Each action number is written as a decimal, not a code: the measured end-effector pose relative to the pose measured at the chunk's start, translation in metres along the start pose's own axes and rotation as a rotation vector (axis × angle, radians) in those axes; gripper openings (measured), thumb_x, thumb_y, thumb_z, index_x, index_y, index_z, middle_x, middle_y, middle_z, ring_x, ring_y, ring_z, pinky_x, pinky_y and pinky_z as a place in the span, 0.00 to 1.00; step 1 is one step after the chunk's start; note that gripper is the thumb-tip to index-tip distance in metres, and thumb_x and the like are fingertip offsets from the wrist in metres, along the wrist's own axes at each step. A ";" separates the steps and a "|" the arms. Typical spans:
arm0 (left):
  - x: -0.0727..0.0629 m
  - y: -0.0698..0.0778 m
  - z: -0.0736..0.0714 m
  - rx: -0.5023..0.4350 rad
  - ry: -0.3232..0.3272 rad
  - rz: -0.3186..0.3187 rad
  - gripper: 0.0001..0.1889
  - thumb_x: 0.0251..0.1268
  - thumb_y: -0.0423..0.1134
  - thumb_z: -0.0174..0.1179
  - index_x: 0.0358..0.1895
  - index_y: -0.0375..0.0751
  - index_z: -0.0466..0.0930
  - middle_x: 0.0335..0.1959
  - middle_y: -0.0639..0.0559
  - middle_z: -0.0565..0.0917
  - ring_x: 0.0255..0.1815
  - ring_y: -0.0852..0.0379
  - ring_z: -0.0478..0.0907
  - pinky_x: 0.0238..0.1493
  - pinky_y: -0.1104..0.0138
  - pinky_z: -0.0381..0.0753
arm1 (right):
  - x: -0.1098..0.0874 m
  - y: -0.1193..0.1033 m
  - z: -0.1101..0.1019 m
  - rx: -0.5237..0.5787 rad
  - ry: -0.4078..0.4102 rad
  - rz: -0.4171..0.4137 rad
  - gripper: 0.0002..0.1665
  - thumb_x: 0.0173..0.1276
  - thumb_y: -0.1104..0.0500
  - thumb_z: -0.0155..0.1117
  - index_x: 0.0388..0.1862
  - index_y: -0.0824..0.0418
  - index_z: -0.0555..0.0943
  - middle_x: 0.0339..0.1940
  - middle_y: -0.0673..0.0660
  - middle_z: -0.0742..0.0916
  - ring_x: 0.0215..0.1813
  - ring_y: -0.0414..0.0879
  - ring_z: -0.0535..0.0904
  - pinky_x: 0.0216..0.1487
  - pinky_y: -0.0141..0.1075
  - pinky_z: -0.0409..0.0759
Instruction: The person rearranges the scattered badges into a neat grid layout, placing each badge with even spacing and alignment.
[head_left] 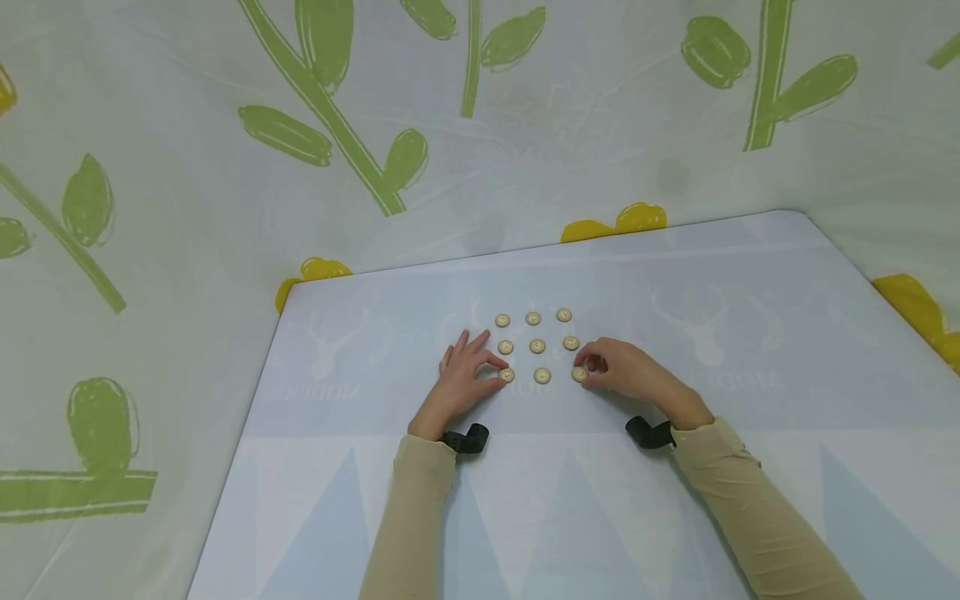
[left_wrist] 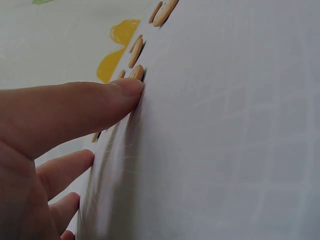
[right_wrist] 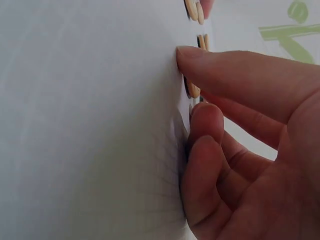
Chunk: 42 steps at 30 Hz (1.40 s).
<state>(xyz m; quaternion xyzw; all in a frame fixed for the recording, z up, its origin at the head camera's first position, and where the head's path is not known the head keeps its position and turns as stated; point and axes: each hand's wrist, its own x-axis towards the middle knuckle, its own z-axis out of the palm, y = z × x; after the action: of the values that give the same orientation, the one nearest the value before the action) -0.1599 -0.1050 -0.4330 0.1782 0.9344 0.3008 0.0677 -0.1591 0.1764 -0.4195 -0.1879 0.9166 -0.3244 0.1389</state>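
Several round wooden buttons lie flat on the table in three rows of three. My left hand (head_left: 467, 377) has its thumb and index finger at the edges of the near-left button (head_left: 507, 375), pinching it against the tabletop; its other fingers spread away to the far side. At the other end of that row, my right hand (head_left: 626, 371) pinches the near-right button (head_left: 579, 374) between thumb and index, with the remaining fingers curled under. Between the hands sits the near-middle button (head_left: 542, 376). In the left wrist view the thumb (left_wrist: 120, 92) partly covers its button.
Beyond the hands are the middle button (head_left: 537, 346) and the far-row button (head_left: 533, 318) with their neighbours. A pale blue and white cloth covers the table (head_left: 525, 467). Behind it hangs a leaf-patterned curtain (head_left: 585, 125). Black wrist cameras (head_left: 472, 439) sit below both hands.
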 end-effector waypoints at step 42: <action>-0.003 -0.004 -0.003 -0.023 -0.008 0.015 0.09 0.53 0.47 0.62 0.38 0.57 0.78 0.69 0.52 0.55 0.70 0.48 0.36 0.63 0.50 0.33 | 0.002 -0.001 0.004 -0.017 0.003 0.012 0.14 0.53 0.57 0.68 0.40 0.55 0.78 0.29 0.50 0.76 0.33 0.45 0.69 0.34 0.36 0.68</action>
<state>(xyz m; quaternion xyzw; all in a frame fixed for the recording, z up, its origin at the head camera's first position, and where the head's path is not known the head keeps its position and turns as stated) -0.1589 -0.1109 -0.4327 0.1858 0.9293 0.3112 0.0711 -0.1591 0.1727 -0.4222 -0.1828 0.9206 -0.3163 0.1378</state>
